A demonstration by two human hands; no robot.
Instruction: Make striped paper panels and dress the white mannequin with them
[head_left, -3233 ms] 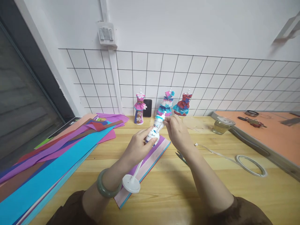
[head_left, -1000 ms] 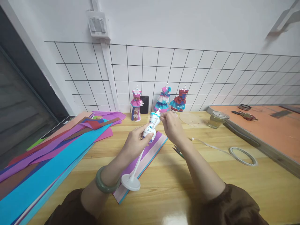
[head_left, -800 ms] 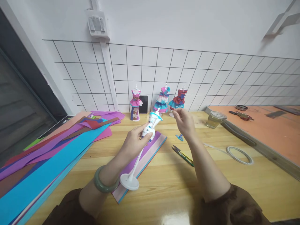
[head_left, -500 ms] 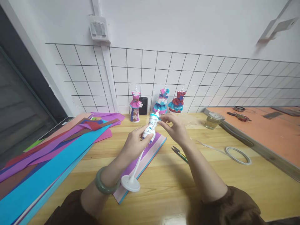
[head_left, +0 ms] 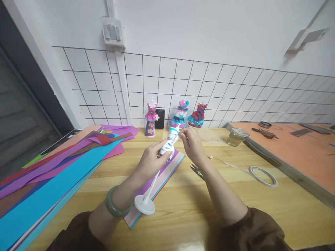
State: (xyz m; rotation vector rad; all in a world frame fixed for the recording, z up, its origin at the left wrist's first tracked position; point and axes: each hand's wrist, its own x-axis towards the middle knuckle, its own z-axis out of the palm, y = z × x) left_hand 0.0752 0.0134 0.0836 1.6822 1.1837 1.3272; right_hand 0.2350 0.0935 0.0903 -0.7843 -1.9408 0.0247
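Note:
My left hand (head_left: 151,158) is closed round the lower torso of a small white mannequin (head_left: 170,140) with blue markings and a bright blue strip across its chest. The mannequin tilts away from me, and its round white base (head_left: 144,205) hangs toward me on a thin rod. At the mannequin's upper right side, the thumb and fingertips of my right hand (head_left: 192,144) are pinched together; whatever is between them is too small to make out. Beneath the mannequin lie layered pink, purple and blue strips (head_left: 162,188). Scissors (head_left: 196,171) rest below my right wrist.
Three dressed mannequins, in pink (head_left: 151,116), pink and blue (head_left: 180,113) and red and blue (head_left: 199,113), stand at the back by a dark phone (head_left: 160,119). Coloured sheets (head_left: 78,167) cover the left. A jar (head_left: 237,137) and tape roll (head_left: 273,181) are right.
My right hand has shifted slightly and its fingers are drawn closer together at the mannequin's chest. The left hand keeps its hold. The view has moved a little.

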